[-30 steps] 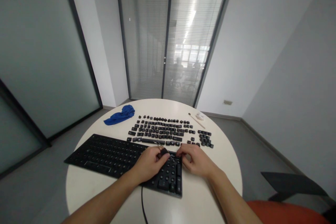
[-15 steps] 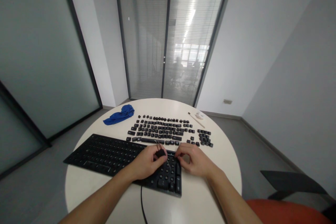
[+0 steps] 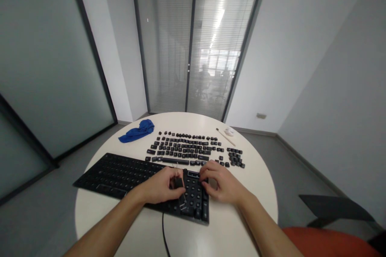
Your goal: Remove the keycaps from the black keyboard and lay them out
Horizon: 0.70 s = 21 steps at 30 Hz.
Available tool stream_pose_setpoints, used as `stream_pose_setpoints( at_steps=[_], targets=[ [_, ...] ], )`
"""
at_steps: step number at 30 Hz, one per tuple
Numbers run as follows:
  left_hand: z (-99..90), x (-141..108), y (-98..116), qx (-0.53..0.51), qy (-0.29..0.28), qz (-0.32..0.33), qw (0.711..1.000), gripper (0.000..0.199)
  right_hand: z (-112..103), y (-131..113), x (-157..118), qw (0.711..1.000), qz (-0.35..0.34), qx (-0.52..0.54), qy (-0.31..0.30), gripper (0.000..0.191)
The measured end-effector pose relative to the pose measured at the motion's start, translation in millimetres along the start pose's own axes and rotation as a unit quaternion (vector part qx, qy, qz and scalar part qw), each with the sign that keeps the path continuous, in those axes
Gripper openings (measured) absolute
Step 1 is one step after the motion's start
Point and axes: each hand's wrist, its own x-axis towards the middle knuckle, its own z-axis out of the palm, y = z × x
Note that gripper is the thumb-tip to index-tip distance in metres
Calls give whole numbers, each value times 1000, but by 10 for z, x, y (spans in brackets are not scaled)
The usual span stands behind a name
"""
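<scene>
A black keyboard point(image 3: 132, 172) with most of its keycaps off lies slantwise on the round table, a few caps left at its right end. My left hand point(image 3: 161, 186) is closed on a keycap puller point(image 3: 179, 183) with a black handle and thin wire loops, held over the keyboard's right part. The wire ends hang above the number pad point(image 3: 193, 194). At the upper right corner of the keyboard, my right hand point(image 3: 221, 180) has its thumb and fingertips drawn together, touching the keys there. Whatever sits between those fingertips is hidden.
Loose black keycaps point(image 3: 181, 144) lie in rows behind the keyboard, with another group point(image 3: 235, 157) to their right. A blue cloth point(image 3: 138, 131) is at the back left. A thin brush point(image 3: 226, 137) and a crumpled white tissue point(image 3: 229, 131) lie back right. A cable point(image 3: 164, 233) runs toward me.
My left hand has moved left with the keycap puller, whose wire ends now point more down toward me. My right hand has shifted only slightly, staying at the keyboard's upper right corner.
</scene>
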Motion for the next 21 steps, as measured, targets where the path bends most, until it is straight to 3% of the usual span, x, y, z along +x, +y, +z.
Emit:
stream_pose_setpoints(
  at_steps=[7,11,16,21],
  targets=[
    [3,-47,80,56,-35,31,997,4,70,-69,47,999,-33,17,-26,26],
    [42,-69,161,114,-22,36,993,2,99,-96,69,998,-43,21,-41,29],
    [132,-60,178,198,-2,87,976,5,114,-89,85,998,-45,15,-38,28],
    [168,-57,99,163,4,78,984,4,126,-75,94,998,-52,19,-39,29]
  ],
)
